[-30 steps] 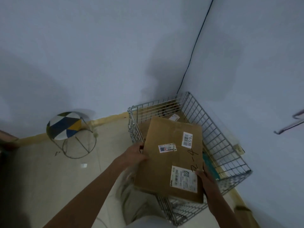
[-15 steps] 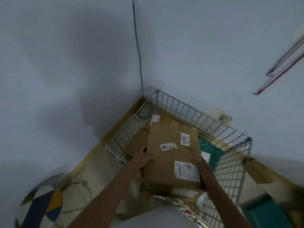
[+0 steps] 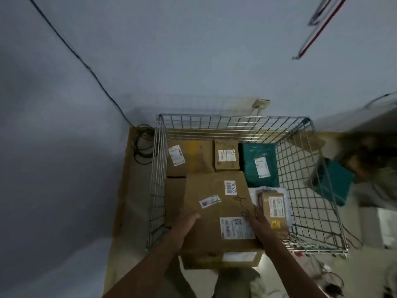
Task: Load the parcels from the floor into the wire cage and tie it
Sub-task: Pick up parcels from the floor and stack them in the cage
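Head view: we load, left hand (image 3: pixel 189 220) and right hand (image 3: pixel 256 218) flat on the big carton (image 3: pixel 217 218) over the wire cage (image 3: pixel 234 122); next, lower it inside.

Head cam, steep downward view, close above wire cage (image 3: pixel 232 122) in corner.

Wire cage (image 3: pixel 234 123) stands in the room corner, back side near the wall. Large box (image 3: pixel 217 214) sits over the cage's near edge, part inside, part overhanging toward the person. Left hand (image 3: pixel 189 222) on its left side; right hand (image 3: pixel 256 218) on its right top. Inside: flat box (image 3: pixel 193 160) at back left, small box (image 3: pixel 226 155) right of it, mailer bag (image 3: pixel 258 166) at back right, small parcel (image 3: pixel 276 209) just right of the large box. Coiled cable (image 3: pixel 142 147) on floor left of cage. Second bag (image 3: pixel 335 181) outside, right of cage.
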Demonstrator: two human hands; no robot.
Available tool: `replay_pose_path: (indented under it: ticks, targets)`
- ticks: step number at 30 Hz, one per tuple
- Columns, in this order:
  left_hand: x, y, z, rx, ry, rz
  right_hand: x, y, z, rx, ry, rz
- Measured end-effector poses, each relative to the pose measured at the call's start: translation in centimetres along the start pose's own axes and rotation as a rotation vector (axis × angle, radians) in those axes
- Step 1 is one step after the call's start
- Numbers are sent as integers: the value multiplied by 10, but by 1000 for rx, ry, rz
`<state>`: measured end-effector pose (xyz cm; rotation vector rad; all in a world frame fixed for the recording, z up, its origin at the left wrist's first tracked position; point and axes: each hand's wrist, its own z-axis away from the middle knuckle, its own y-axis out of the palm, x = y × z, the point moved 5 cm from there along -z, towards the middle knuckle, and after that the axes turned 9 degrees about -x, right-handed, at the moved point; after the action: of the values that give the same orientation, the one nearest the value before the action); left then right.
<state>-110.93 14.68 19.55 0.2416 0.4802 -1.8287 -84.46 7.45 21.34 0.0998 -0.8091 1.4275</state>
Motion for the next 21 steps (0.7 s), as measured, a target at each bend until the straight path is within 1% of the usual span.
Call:
replay_pose_path:
  ticks: [2, 5, 8, 10, 11, 12, 14, 15, 16, 17, 18, 19, 20, 21]
  targets:
    - [-6, -20, -35, -24, -4, -54, 11, 35, -9, -14, 12, -9]
    - [-33, -47, -94, -84, 76, -125, 33, 79, -50, -2, -20, 19]
    - [-60, -64, -142, -135, 158, -118, 61, 105, -93, -65, -49, 32]
    - [-87, -74, -168, -226, 243, -121, 86, 119, -124, -92, -122, 25]
    - [-101, -77, -176, -290, 306, -160, 94, 128, -138, -93, -148, 24]
    - [-112, -78, -182, -352, 382, -248, 99, 137, -151, -103, -171, 43]
    - [-122, -68, -188, -442, 555, -566, 106, 156, -169, -147, -227, 126]
    - [-116, -55, -198, -431, 656, -730, 106, 167, -177, -158, -255, 193]
    - [-109, -42, -207, -370, 715, -902, 102, 179, -185, -153, -277, 277]
    - [-98, -32, -220, -283, 719, -1064, 96, 191, -193, -134, -289, 380]
    - [-82, -26, -233, -184, 666, -1180, 88, 202, -200, -103, -283, 493]
    - [-66, -25, -241, -105, 593, -1230, 79, 211, -204, -86, -271, 604]
    - [-53, -24, -243, -43, 513, -1227, 71, 215, -206, -80, -249, 677]
    - [-43, -23, -246, -31, 479, -1211, 65, 217, -210, -85, -231, 727]
